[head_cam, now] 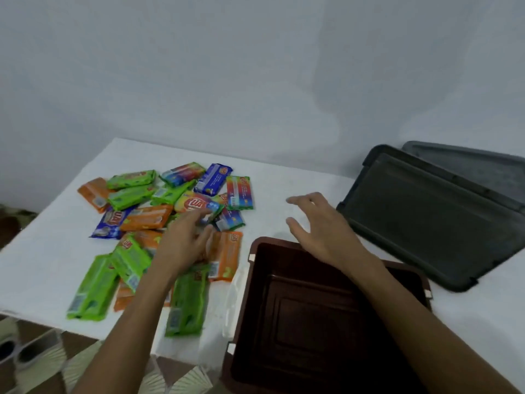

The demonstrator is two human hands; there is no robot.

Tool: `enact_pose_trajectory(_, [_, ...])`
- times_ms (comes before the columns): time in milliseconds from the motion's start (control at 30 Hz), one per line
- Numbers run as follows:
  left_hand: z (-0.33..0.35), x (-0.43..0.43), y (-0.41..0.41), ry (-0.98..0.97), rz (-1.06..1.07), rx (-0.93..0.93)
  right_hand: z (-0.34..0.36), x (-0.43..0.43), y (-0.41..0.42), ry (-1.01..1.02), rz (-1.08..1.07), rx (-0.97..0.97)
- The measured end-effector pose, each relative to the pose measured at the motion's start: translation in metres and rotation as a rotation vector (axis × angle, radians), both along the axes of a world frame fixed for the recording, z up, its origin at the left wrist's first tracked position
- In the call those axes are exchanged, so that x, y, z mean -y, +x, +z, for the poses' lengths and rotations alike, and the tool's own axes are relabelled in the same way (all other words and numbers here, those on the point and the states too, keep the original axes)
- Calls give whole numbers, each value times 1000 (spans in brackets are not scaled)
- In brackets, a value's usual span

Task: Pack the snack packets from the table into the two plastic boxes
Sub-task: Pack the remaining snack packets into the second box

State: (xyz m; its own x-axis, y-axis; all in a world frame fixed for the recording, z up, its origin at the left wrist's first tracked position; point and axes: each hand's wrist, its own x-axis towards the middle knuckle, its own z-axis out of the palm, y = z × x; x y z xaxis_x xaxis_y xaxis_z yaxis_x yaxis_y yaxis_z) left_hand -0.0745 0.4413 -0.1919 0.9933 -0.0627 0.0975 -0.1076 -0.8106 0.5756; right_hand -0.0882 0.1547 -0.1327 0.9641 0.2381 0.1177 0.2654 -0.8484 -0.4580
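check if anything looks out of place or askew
The brown box looks odd: its near end seems to reach past the front edge of the table, over the floor. The snack packets lie in a jumbled pile, overlapping at all angles. No damage shows.

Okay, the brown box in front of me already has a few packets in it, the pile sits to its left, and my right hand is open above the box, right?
One thing is off: the head view shows the brown box empty, its bare floor visible. The pile of snack packets does sit to its left, and the right hand is open above the box.
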Motion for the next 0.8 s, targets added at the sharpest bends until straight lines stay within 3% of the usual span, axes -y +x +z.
enact_pose_trajectory(133, [-5, -45, 51, 206, -47, 11, -19, -63, 68, -100, 156, -155])
enact_pose_trajectory(267, [-3, -74, 90, 515, -217, -224, -48, -102, 120, -241, 222, -361])
enact_pose_trajectory(400, [0, -76, 103, 601, -339, -263, -69, -115, 145, -290, 235, -445])
enact_pose_trajectory(633, [-6, -91, 115, 549, -470, -158, -75, -116, 147, -338, 282, -325])
enact_pose_trajectory(800, [6, -83, 101, 231, -463, -99, -59, -101, 138, -221, 166, -103])
